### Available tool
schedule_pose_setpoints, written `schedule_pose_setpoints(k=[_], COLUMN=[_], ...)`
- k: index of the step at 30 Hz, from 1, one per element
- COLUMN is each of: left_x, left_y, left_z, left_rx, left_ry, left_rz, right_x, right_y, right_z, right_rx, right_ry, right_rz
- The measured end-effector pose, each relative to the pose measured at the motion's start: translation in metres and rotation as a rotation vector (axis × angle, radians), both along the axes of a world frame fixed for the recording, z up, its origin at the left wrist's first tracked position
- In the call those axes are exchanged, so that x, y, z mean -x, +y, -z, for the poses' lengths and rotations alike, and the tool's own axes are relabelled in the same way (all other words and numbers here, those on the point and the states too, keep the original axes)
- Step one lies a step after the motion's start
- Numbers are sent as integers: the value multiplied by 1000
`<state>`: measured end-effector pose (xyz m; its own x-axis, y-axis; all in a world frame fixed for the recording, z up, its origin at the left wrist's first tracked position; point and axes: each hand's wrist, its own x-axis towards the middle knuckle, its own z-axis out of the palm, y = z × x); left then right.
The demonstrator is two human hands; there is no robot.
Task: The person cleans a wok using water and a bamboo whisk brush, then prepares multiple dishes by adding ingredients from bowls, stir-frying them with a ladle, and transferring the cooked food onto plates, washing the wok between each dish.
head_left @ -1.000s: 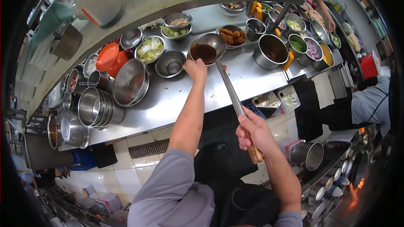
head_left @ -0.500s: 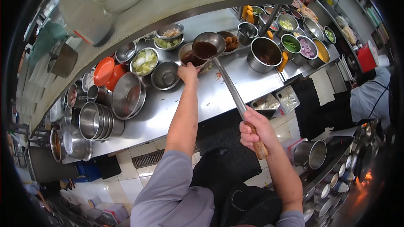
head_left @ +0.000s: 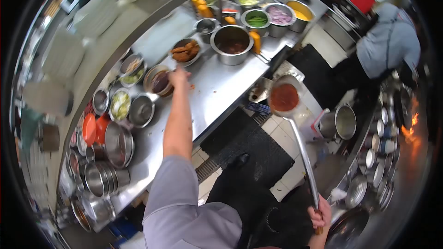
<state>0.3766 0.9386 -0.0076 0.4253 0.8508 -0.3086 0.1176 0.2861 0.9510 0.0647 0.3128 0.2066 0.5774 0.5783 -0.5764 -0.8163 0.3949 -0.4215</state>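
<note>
My right hand (head_left: 321,213) is wrapped round the wooden end of a long-handled ladle (head_left: 302,150). Reddish-brown sauce (head_left: 284,97) lies in the ladle's wide bowl, which is over the floor to the right of the counter. My left hand (head_left: 180,78) is at the right rim of a bowl of dark brown sauce (head_left: 159,82), its fingers closed there and slightly blurred. Just beyond that hand is a metal bowl of fried brown pieces (head_left: 185,50). An empty metal bowl (head_left: 141,110) and a bowl of cut pale-green vegetables (head_left: 121,103) stand nearer on the counter.
A deep pot (head_left: 231,45) stands near the counter (head_left: 217,87) edge, with bowls of chopped ingredients behind. Stacked metal bowls (head_left: 99,179) are at the left. An overhead shelf (head_left: 138,23) runs above. At the right, a person in grey (head_left: 385,41) bends near a stove flame (head_left: 410,129).
The ladle has swung from above the sauce bowl to the right, away from the counter. My right hand has moved down and right. My left hand stays at the bowl; the view has turned.
</note>
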Motion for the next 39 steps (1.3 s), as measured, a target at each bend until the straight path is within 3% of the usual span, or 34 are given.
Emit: schedule_pose_setpoints(k=[2, 3, 5, 6, 8, 10, 11, 13, 17, 20, 22, 23, 25, 26, 28, 29, 31, 32, 34, 35, 36, 37, 38, 39], left_x=[-42, -47, -69, -71, -85, -93, -95, -91, -55, -32, -17, -11, 0, 7, 21, 27, 34, 40, 87, 115, 117, 140, 123, 136], left_y=[16, 4, 39, 37, 13, -21, -35, -58, -79, -85, -87, -89, -89, -90, -83, -77, -79, -101, -230, -302, -332, -392, -405, -450], left_z=[10, -11, 25, 28, 37, 42, 50, 58, 56, 50, 47, 46, 37, 32, 22, 17, 4, 13, -41, -66, -57, -79, -48, -52], left_rx=[109, 53, -81, -165, -240, -174, -157, -136, -134, -131, -136, -140, -153, -155, -145, -121, -61, -168, -369, 28, 173, 136, 166, 196], left_ry=[18, 143, 299, 311, 283, 209, 190, 162, 114, 72, 46, 24, -29, -61, -144, -207, -323, -205, 41, -140, -227, -180, -127, -135], left_rz=[-139, -136, 137, 257, 448, 503, 513, 524, 537, 560, 582, 603, 654, 692, 806, 893, 1126, 1122, 1119, 996, 1157, 1191, 1272, 1364], right_x=[59, 88, 146, 166, 207, 240, 241, 259, 272, 300, 292, 300, 320, 330, 340, 353, 381, 392, 404, 405, 392, 383, 382, 376], right_y=[-23, -31, -33, -28, -21, -10, -13, -15, -60, -116, -146, -167, -193, -200, -213, -219, -221, -214, -198, -199, -202, -207, -223, -232], right_z=[-4, 2, 14, 17, 17, 20, 11, 11, 11, 41, 49, 62, 94, 103, 120, 131, 157, 166, 150, 133, 97, 73, 67, 85], right_rx=[47, 20, 58, 210, 55, 264, -105, -170, 117, 335, 866, 868, 1447, 1441, 1833, 1818, 2278, 2266, 2381, 2414, 1710, 929, 708, 695], right_ry=[39, 35, -9, 209, 165, 142, 41, -48, -127, 88, 289, 290, 425, 437, 637, 642, 727, 721, 486, 408, 361, 274, 215, 214], right_rz=[218, 345, 638, 926, 1120, 1357, 1386, 1526, 1694, 1778, 1691, 1701, 1315, 1326, 984, 985, 558, 570, 540, 534, 1071, 1431, 1582, 1597])
